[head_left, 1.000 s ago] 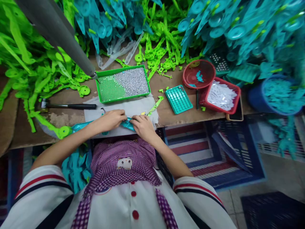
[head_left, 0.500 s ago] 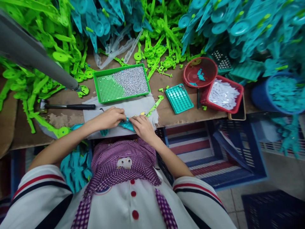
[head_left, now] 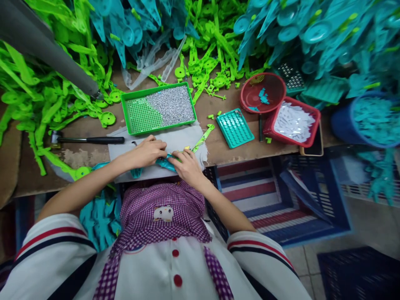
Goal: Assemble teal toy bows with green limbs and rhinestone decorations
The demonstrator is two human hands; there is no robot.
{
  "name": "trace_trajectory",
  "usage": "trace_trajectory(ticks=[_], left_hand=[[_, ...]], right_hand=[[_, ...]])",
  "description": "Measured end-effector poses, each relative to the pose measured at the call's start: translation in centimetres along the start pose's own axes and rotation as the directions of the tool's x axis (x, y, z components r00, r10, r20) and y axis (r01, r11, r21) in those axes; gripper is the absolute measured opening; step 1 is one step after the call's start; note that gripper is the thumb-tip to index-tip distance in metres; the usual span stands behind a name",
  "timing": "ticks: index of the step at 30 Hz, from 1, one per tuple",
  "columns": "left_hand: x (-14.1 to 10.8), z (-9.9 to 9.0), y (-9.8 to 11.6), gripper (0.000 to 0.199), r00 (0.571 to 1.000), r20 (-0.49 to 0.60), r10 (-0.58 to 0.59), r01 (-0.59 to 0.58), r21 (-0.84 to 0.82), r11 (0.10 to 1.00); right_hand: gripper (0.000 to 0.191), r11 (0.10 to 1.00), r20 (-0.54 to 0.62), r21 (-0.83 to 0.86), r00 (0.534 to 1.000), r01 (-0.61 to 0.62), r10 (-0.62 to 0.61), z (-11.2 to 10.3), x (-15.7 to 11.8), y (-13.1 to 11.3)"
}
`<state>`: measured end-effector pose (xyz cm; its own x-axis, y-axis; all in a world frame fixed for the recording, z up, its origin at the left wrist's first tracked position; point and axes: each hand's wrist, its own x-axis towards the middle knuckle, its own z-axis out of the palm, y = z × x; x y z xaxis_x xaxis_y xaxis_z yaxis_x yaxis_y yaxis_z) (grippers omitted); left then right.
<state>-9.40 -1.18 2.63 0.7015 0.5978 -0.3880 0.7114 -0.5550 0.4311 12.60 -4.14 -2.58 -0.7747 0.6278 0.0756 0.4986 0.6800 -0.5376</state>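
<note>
On a pale cloth (head_left: 156,173) at the table's front edge lies a teal plastic part (head_left: 166,163), partly covered by both hands. My left hand (head_left: 149,151) has its fingers curled over the part's left portion. From the other side my right hand (head_left: 187,166) presses its bent fingers on the part, beside a small yellow piece (head_left: 186,148). A lime green arm piece (head_left: 204,137) sticks out beyond my right fingertips. Just behind the hands stands a green tray (head_left: 140,116) with many small silver rivets.
A hammer (head_left: 90,140) lies left of the cloth. To the right are a teal tray (head_left: 236,128), a red bowl (head_left: 262,91), a red basket (head_left: 293,121) of white pieces and a blue bucket (head_left: 343,121). Green and teal parts are heaped behind; a grey pole (head_left: 59,54) crosses the upper left.
My right fingers have shifted slightly on the teal part, and my left hand has moved only a little. The grey pole's tip has moved up and left, off a green round piece.
</note>
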Motion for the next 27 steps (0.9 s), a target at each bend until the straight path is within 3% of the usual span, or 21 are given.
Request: trace_trajectory(ticks=[10,20,27], left_hand=[[-0.7,1.2,-0.5,0.029,0.993,-0.11,-0.047,0.036,-0.095,0.995],[-0.2,1.6,-0.4,0.027,1.0,-0.025,0.013,-0.013,-0.004,1.0],[-0.1,1.4,-0.2,0.025,0.999,-0.048,-0.02,0.018,-0.035,0.999]], right_hand=[[0.026,0.999,0.023,-0.033,0.999,-0.029,0.029,0.1,0.1,-0.4],[0.024,0.999,0.109,-0.039,0.994,-0.015,0.019,-0.9,0.5,-0.7],[0.029,0.999,0.093,-0.003,0.995,0.044,-0.043,-0.5,0.1,0.0]])
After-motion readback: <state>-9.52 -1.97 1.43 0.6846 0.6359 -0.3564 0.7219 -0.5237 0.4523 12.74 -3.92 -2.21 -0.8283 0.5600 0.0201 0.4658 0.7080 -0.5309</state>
